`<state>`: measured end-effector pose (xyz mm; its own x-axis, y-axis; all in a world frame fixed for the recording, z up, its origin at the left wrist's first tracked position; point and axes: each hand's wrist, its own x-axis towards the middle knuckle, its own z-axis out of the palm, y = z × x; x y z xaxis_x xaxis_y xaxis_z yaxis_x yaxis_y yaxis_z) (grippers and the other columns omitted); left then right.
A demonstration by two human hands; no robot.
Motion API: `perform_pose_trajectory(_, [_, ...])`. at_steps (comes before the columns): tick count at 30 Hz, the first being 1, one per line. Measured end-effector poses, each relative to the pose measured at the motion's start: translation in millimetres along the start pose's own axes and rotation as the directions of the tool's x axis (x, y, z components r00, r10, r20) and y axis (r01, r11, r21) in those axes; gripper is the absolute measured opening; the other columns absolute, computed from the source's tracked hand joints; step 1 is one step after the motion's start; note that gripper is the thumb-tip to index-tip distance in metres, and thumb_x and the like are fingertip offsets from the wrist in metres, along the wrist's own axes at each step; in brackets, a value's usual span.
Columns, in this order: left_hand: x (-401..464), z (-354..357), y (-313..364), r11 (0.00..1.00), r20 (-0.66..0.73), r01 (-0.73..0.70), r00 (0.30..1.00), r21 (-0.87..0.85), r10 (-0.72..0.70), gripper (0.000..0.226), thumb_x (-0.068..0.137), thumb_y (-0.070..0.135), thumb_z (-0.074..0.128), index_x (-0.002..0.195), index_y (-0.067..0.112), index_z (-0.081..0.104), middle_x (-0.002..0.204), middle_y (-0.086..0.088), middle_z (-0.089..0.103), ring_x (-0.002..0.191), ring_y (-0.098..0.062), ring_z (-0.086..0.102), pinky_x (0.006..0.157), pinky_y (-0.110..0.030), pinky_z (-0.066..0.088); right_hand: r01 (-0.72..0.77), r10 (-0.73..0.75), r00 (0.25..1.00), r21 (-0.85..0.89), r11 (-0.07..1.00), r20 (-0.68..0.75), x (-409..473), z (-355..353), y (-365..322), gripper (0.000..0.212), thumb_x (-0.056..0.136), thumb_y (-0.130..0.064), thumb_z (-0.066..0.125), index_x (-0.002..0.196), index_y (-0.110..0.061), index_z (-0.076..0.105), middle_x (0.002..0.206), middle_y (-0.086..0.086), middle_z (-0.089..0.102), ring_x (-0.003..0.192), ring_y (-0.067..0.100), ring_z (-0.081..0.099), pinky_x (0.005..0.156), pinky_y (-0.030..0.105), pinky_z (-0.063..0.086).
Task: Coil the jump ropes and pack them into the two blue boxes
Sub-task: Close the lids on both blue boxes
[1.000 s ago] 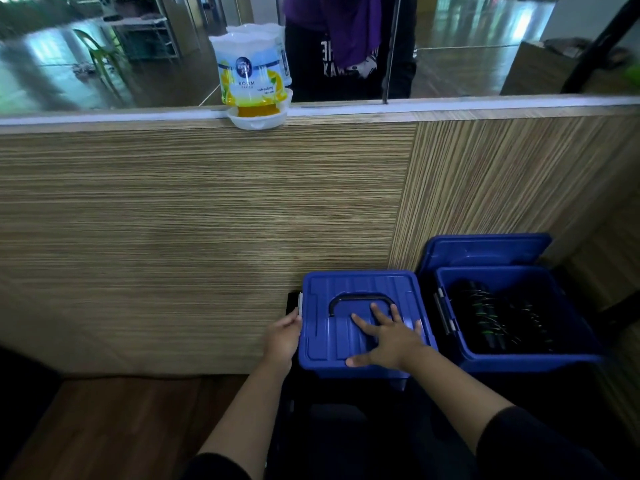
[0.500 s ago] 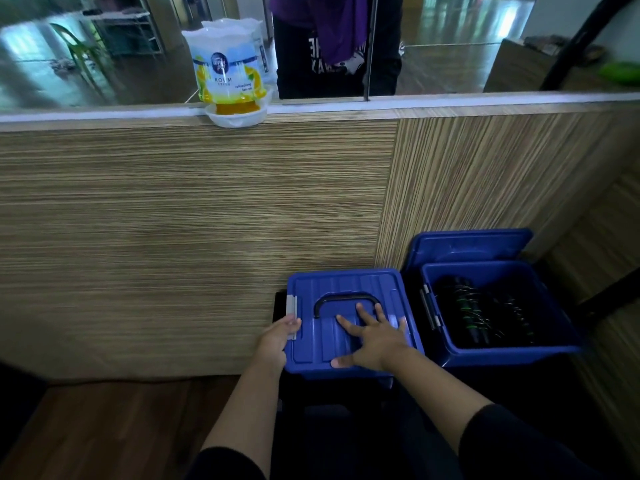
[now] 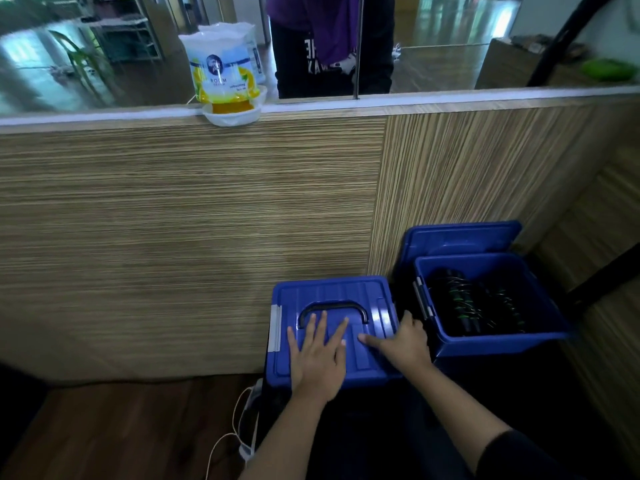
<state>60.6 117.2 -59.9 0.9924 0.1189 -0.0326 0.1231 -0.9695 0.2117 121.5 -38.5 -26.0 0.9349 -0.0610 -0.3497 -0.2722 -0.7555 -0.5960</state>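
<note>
Lid (image 3: 363, 296) of the near blue box (image 3: 332, 372): shut, ribbed, dark blue, with a black carry handle (image 3: 334, 306) lying flat across its back half and a pale clasp (image 3: 276, 328) on its left edge. Left hand (image 3: 317, 358) laid flat on the lid, fingers straight and spread, tips just short of the handle. Right hand (image 3: 403, 344) at the lid's right edge, index finger stretched left over the ribs, remaining fingers bent over the edge beside the second box; impossible to tell whether gripping anything there.

Second blue box (image 3: 498, 341) touching or just beside the first on the right, open, its lid (image 3: 460, 239) propped up behind it against the wood panel (image 3: 190, 237). Inside, coiled jump ropes (image 3: 464, 306): black handles with green bands, thin dark cord wound round, packed upright and close together. Pale clasp (image 3: 422, 301) on this box's left wall.

Both boxes at the foot of the striped wood panel, on something dark whose form cannot be made out. White cable (image 3: 230, 434) trailing over the brown floor (image 3: 104, 427) left of the forearms. On the ledge (image 3: 450, 97) along the panel's top, air freshener (image 3: 225, 81) with lemon print in a white dish. Behind the glass, a person in dark clothes (image 3: 329, 46).
</note>
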Motion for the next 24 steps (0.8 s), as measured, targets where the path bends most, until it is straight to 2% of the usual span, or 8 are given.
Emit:
perform_pose_trajectory(2, [-1,-1,1,1.000,-0.009,0.014,1.000,0.015,-0.014,0.057,0.089,0.050,-0.005,0.146,0.053,0.003,0.157,0.008,-0.004,0.142,-0.012,-0.015,0.111,-0.054,-0.016,-0.115,0.083,0.982,0.183,0.976,0.172,5,-9,4,0.075,0.055,-0.053,0.085,0.107,-0.008,0.055,0.116,0.005,0.058,0.100,0.017,0.057,0.077,0.026,0.048])
perform_pose_trajectory(4, [-2,0,1,1.000,0.069,0.027,0.997,-0.003,-0.027,0.065,0.081,0.052,-0.016,0.145,0.053,-0.005,0.157,0.010,-0.013,0.141,-0.009,-0.022,0.110,-0.053,-0.022,-0.092,0.040,0.974,0.229,0.969,0.222,8,-15,7,0.048,0.054,-0.046,0.088,0.082,-0.016,0.063,0.096,0.001,0.067,0.076,0.009,0.060,0.058,0.019,0.044])
perform_pose_trajectory(10, [-4,-5,3,0.999,0.082,0.051,0.995,-0.016,-0.050,0.067,0.080,0.053,-0.016,0.145,0.052,-0.001,0.160,0.009,-0.006,0.146,-0.012,-0.014,0.111,-0.053,-0.020,0.093,-0.081,0.992,0.124,0.988,-0.101,-1,-4,-2,0.058,0.058,-0.032,0.090,0.095,-0.008,0.053,0.097,0.007,0.058,0.085,0.019,0.054,0.067,0.024,0.038])
perform_pose_trajectory(13, [-4,-6,4,0.998,0.082,0.050,0.995,-0.023,-0.048,0.067,0.080,0.053,-0.016,0.145,0.051,-0.001,0.161,0.009,-0.004,0.147,-0.012,-0.011,0.111,-0.053,-0.021,0.144,-0.147,0.982,-0.040,0.989,-0.115,-8,4,0,0.065,0.073,-0.035,0.079,0.121,0.000,0.054,0.119,0.012,0.054,0.106,0.025,0.055,0.086,0.026,0.042])
perform_pose_trajectory(15, [-4,-6,5,0.999,0.092,0.053,0.994,-0.006,-0.052,0.069,0.079,0.052,-0.018,0.146,0.050,-0.003,0.160,0.009,-0.006,0.147,-0.012,-0.013,0.111,-0.053,-0.021,0.158,-0.169,0.978,-0.096,0.983,-0.121,-10,5,-1,0.061,0.082,-0.034,0.071,0.126,0.001,0.050,0.130,0.012,0.048,0.115,0.025,0.052,0.096,0.025,0.039])
perform_pose_trajectory(19, [-2,-3,4,0.998,0.087,0.052,0.995,-0.021,-0.050,0.065,0.080,0.053,-0.018,0.144,0.049,-0.005,0.160,0.010,-0.007,0.147,-0.012,-0.012,0.111,-0.054,-0.020,0.233,-0.258,0.963,-0.238,0.943,-0.078,-13,10,-3,0.035,0.092,-0.034,0.055,0.109,-0.004,0.059,0.127,0.009,0.043,0.106,0.022,0.053,0.092,0.024,0.040])
perform_pose_trajectory(22, [-2,-3,3,0.999,0.092,0.034,0.995,0.004,-0.035,0.070,0.079,0.066,-0.024,0.145,0.050,-0.007,0.159,0.009,-0.012,0.146,-0.013,-0.015,0.111,-0.055,-0.019,0.260,-0.292,0.954,-0.293,0.920,-0.072,-10,12,-1,0.032,0.094,-0.034,0.052,0.106,-0.005,0.059,0.124,0.009,0.042,0.101,0.024,0.055,0.088,0.028,0.043])
perform_pose_trajectory(24, [-4,-3,2,0.999,0.108,0.010,0.994,0.031,-0.014,0.079,0.074,0.079,-0.017,0.146,0.050,-0.005,0.157,0.009,-0.018,0.146,-0.015,-0.016,0.110,-0.056,-0.020,0.283,-0.313,0.948,-0.313,0.906,-0.049,-9,10,2,0.033,0.093,-0.035,0.052,0.106,-0.005,0.059,0.121,0.008,0.043,0.100,0.024,0.056,0.086,0.029,0.044])
